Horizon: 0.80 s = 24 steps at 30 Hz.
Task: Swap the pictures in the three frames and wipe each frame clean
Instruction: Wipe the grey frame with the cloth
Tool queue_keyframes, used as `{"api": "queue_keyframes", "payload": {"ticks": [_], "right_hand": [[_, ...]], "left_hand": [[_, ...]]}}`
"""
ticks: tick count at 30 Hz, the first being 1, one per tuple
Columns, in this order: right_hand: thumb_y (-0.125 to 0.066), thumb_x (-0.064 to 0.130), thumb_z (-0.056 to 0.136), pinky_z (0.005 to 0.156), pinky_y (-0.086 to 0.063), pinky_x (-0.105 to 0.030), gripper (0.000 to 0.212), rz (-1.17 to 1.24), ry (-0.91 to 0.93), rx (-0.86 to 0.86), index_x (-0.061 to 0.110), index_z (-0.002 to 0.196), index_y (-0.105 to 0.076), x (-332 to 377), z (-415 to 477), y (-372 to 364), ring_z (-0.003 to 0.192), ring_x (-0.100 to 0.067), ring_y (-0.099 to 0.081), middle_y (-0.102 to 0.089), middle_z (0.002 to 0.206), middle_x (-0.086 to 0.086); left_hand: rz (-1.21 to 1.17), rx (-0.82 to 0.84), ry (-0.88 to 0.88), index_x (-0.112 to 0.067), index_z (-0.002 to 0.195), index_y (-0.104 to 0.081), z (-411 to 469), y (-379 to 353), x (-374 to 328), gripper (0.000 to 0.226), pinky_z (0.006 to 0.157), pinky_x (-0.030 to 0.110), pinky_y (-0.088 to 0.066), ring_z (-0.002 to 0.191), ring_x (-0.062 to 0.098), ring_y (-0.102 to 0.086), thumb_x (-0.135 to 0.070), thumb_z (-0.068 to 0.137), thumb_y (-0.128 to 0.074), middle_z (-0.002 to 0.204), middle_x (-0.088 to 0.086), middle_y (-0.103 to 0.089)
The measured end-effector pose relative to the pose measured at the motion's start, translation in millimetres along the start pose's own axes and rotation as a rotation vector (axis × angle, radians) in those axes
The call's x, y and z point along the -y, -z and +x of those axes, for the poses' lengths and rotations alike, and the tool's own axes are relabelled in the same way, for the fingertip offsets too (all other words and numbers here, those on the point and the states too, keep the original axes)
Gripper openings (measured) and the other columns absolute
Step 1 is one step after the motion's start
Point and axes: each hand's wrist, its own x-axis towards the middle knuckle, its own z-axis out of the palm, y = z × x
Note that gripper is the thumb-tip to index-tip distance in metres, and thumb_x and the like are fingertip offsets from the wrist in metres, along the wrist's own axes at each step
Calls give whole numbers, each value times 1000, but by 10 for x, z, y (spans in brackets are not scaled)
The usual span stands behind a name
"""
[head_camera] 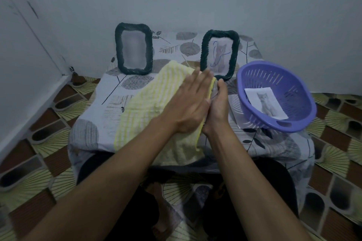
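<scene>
While the left hand (pixel 188 103) presses flat on the yellow ribbed cloth (pixel 148 103), the right hand (pixel 217 107) grips what looks like a clear pane (pixel 214 89) under it: wiping, I judge. The left dark woven frame (pixel 118 49) and the right dark woven frame (pixel 204 51) stand behind on the desk (pixel 94 107). Next, the clear pane must go back smudge-free.

Left hand (pixel 188 101) — on yellow cloth (pixel 148 103)

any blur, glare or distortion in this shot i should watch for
Head view: dim bluish light, no hard glare; left hand slightly motion-blurred over the yellow cloth; wide-angle lens bows the wall edge at left; left frame shows only a grey blur.
</scene>
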Motion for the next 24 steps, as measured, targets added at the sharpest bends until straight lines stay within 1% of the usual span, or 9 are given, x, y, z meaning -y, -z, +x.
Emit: {"api": "queue_keyframes", "payload": {"ticks": [4, 6, 9, 11, 13, 15, 17, 22, 24], "right_hand": [[-60, 61, 86, 116, -36, -50, 73, 51, -40, -28, 16, 143, -53, -15, 2, 53, 130, -29, -55, -55, 144, -12], [-67, 65, 77, 116, -34, -49, 87, 62, -68, 5, 15, 147, -49, -16, -18, 56, 130, -29, -55, -50, 148, -12], [-53, 64, 87, 115, -35, -54, 80, 89, -82, 57, 7, 143, -52, -55, 1, 88, 128, -38, -55, -55, 141, -22], [-49, 63, 88, 116, -34, -56, 79, 69, -76, 47, 5, 141, -53, -85, 16, 70, 129, -41, -54, -57, 138, -25], [-52, 63, 86, 116, -33, -55, 78, 28, -60, 39, 6, 139, -55, -112, 19, 12, 129, -39, -54, -58, 137, -24], [-51, 60, 89, 117, -35, -52, 69, -30, -23, -4, 9, 135, -60, -120, 41, -50, 128, -34, -56, -62, 134, -20], [-49, 56, 93, 117, -36, -48, 61, -102, 34, -43, 9, 129, -65, -93, 53, -84, 128, -28, -57, -65, 131, -16], [-47, 51, 98, 104, -49, -43, 46, -174, 69, -138, 16, 115, -72, 57, 120, 5, 110, -21, -69, -74, 114, -6], [-45, 54, 99, 109, -45, -46, 49, -55, 13, -110, 17, 121, -70, 64, 125, 35, 115, -23, -66, -72, 121, -6]], "left_hand": [[152, 14, -74, -24, 157, 5, -190, -105, 156, 62, 124, 44, 2, 153, 15, 12, -43, 101, -10, 166, -6, 7], [202, -20, 62, -37, 154, 12, -170, -75, 299, 59, 122, 53, 2, 153, 17, 13, -53, 100, -4, 163, -16, 15], [175, -67, 358, -46, 154, 10, -31, 27, 511, 58, 119, 61, 5, 153, 22, 9, -60, 99, -5, 162, -18, 19], [135, -150, 468, -42, 155, -14, 68, 115, 559, 57, 118, 62, -9, 150, 29, -16, -57, 100, -11, 166, -4, -11], [88, -231, 498, -31, 143, -41, 147, 190, 490, 59, 113, 57, -25, 138, 35, -34, -56, 98, -12, 150, 6, -38], [80, -233, 443, -24, 133, -50, 204, 202, 352, 63, 114, 56, -22, 136, 36, -33, -53, 96, -8, 142, 8, -46], [81, -199, 297, -17, 138, -46, 203, 138, 190, 64, 119, 55, -13, 141, 34, -28, -47, 97, -8, 144, 8, -44], [52, -18, 6, -10, 159, -3, -6, -59, 22, 66, 125, 41, 4, 153, 21, 13, -40, 100, -8, 167, 7, 1], [120, -1, -44, -18, 159, 0, -124, -88, 110, 63, 125, 41, 1, 153, 17, 12, -44, 102, -7, 167, 0, 3]]}}
